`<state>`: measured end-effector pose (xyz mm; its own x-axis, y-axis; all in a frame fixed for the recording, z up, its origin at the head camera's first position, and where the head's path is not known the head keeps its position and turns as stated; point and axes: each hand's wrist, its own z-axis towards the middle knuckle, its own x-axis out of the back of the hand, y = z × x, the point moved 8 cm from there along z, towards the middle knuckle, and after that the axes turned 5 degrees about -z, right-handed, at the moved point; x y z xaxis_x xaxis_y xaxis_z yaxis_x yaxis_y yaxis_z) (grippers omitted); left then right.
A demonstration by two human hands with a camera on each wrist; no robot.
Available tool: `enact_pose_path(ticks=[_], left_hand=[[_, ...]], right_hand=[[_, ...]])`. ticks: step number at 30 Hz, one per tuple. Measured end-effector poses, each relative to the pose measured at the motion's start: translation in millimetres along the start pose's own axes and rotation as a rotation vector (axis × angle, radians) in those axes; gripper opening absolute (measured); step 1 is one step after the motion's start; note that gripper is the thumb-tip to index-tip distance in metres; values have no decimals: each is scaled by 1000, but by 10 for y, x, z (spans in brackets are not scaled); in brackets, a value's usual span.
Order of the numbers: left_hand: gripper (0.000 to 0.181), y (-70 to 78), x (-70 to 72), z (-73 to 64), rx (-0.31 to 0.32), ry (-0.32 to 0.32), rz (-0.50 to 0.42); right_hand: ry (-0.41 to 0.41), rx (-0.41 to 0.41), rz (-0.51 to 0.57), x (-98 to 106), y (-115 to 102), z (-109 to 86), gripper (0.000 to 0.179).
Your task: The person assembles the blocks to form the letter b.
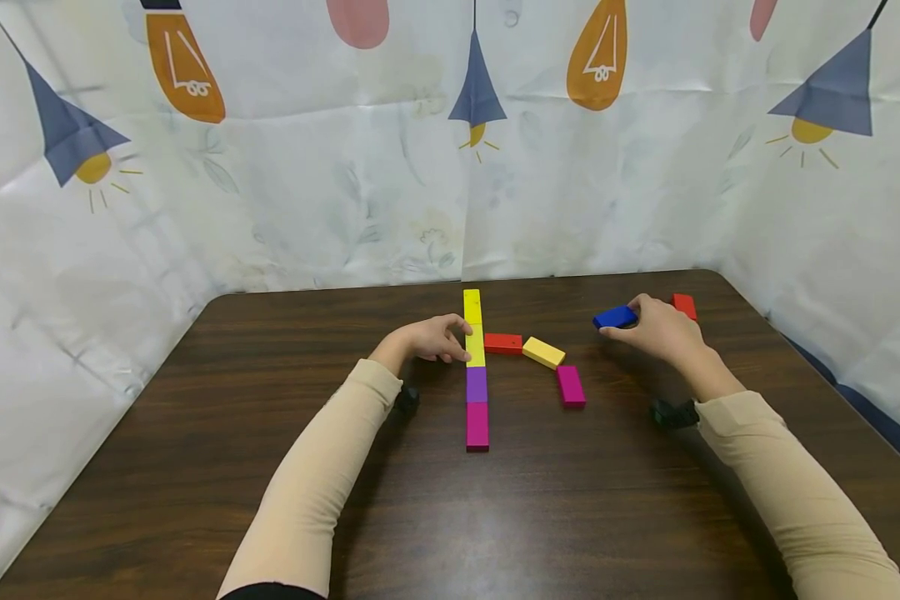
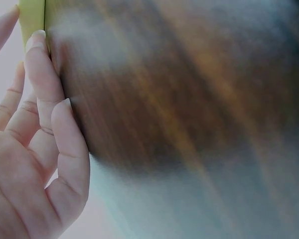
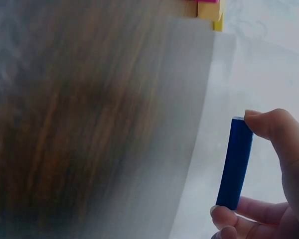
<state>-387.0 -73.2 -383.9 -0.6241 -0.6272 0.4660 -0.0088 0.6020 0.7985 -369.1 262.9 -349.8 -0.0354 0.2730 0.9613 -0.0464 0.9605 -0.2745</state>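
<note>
A blue block (image 3: 234, 164) is held by its ends between thumb and fingers of my right hand (image 1: 662, 329), at the right of the table. Below and behind that hand, a red block (image 1: 685, 306) partly shows. My left hand (image 1: 435, 339) is beside a straight row of blocks, its fingertips at the near-left edge of a yellow block (image 1: 476, 346). Another yellow block (image 1: 472, 306) tops the row, with a purple block (image 1: 477, 385) and a magenta block (image 1: 477, 425) toward me. In the left wrist view, fingertips touch a yellow block (image 2: 32, 22).
From the row's right side, a red block (image 1: 503, 343), a paler yellow block (image 1: 543, 352) and a magenta block (image 1: 571, 387) curve toward me. Everything lies on a dark wooden table (image 1: 270, 500). Patterned white cloth (image 1: 307, 208) stands behind and beside it.
</note>
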Motion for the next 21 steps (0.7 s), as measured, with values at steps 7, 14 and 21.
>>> enact_pose_path(ticks=[7, 14, 21], left_hand=[[47, -2, 2, 1, 4, 0, -8], [47, -10, -5, 3, 1, -3, -11], [47, -2, -1, -3, -4, -2, -19]], right_hand=[[8, 31, -3, 2, -74, -98, 88], [21, 56, 2, -5, -146, -204, 83], [35, 92, 3, 0, -233, -306, 76]])
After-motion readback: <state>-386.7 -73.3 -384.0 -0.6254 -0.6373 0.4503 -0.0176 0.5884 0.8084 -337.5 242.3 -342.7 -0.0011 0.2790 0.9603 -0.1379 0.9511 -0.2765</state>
